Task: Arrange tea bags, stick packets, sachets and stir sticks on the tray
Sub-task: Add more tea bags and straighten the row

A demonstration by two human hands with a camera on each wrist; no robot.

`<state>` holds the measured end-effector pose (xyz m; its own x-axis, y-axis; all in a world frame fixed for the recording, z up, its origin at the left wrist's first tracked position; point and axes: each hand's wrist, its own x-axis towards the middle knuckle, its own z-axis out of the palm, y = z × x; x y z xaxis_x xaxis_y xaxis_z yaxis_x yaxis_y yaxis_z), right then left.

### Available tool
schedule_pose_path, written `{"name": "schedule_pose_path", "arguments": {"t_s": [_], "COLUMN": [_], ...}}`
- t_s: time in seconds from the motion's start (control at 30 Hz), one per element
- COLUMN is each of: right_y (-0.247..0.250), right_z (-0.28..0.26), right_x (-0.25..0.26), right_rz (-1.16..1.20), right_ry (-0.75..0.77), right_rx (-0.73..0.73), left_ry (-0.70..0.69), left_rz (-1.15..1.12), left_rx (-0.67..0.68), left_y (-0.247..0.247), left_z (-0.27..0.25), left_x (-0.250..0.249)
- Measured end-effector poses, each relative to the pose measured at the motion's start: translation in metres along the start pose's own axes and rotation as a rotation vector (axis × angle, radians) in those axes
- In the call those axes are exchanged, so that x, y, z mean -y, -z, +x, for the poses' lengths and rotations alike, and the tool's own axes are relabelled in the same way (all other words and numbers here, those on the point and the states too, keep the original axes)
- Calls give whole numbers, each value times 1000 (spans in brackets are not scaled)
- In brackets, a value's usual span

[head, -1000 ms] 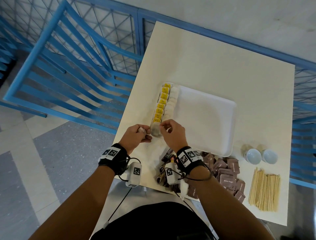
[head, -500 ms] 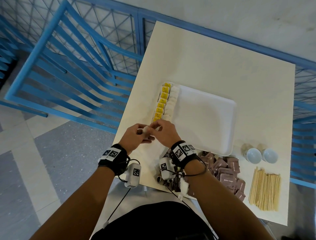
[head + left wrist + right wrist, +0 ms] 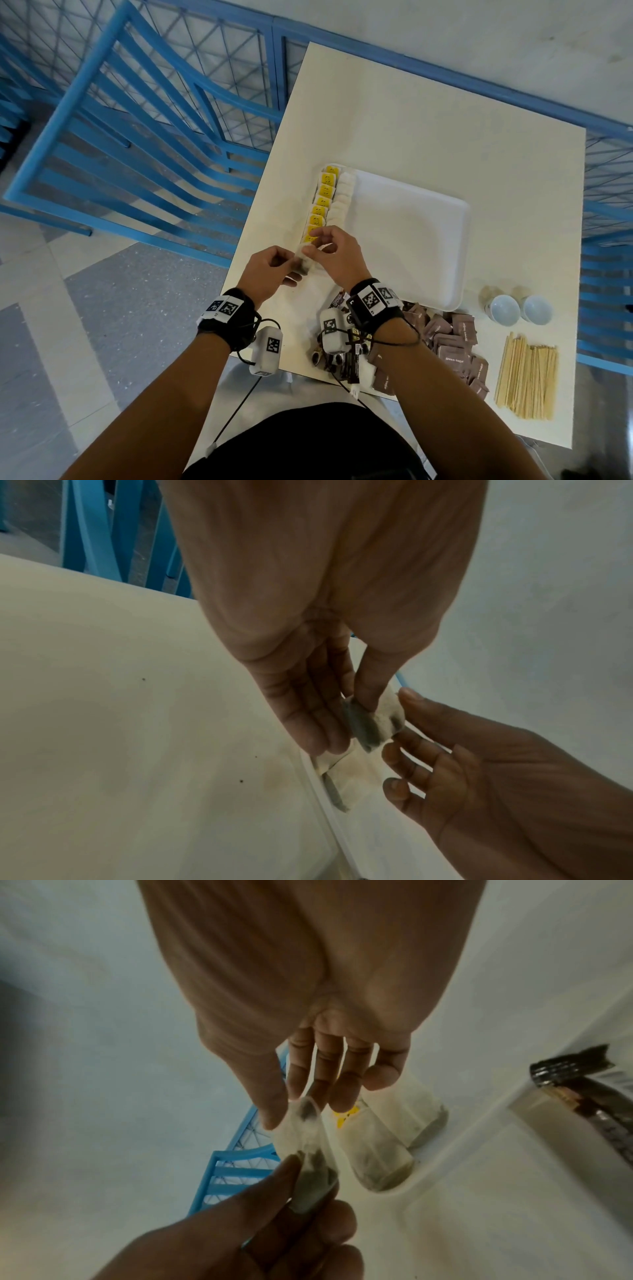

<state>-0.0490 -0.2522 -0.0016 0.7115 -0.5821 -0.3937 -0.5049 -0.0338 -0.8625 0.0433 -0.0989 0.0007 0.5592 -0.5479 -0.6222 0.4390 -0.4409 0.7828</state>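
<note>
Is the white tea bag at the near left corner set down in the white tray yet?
Not yet. The white tea bag hangs pinched between left hand and right hand, above the white tray.

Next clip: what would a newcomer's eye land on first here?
Both hands meet at the white tray's near left corner, the left hand and right hand pinching one tea bag between them. Behind them a row of yellow-tagged tea bags lines the tray's left edge. Wooden stir sticks lie at the table's near right.

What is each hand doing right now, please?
Left hand: pinches the tea bag between thumb and fingers.
Right hand: pinches the same tea bag by its top end.
</note>
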Motion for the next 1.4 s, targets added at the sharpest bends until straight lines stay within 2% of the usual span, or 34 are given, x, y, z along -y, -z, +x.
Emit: {"name": "schedule_pose_path", "arguments": {"t_s": [0.17, 0.33, 0.67, 0.93, 1.13, 1.27, 1.4], "right_y": [3, 3, 23, 19, 12, 12, 10], "right_z": [-2, -14, -10, -22, -17, -17, -21], "right_x": [-15, -17, -30, -44, -45, -46, -46], "right_rz": [-53, -6, -94, -219, -324, -301, -314], "right_ry": [-117, -104, -101, -136, -127, -162, -159], "right_rx": [30, 73, -106, -82, -122, -166, -135], "left_ry": [-22, -24, -3, 4, 2, 3, 11], "left_rz": [3, 31, 95, 117, 117, 106, 101], "left_rx": [-14, -14, -28, -35, -36, -36, -41], "left_y": [-1, -2, 3, 5, 5, 6, 6], "left_z": [3, 4, 2, 2, 3, 3, 4], "left_x": [0, 2, 6, 9, 8, 7, 8]}}
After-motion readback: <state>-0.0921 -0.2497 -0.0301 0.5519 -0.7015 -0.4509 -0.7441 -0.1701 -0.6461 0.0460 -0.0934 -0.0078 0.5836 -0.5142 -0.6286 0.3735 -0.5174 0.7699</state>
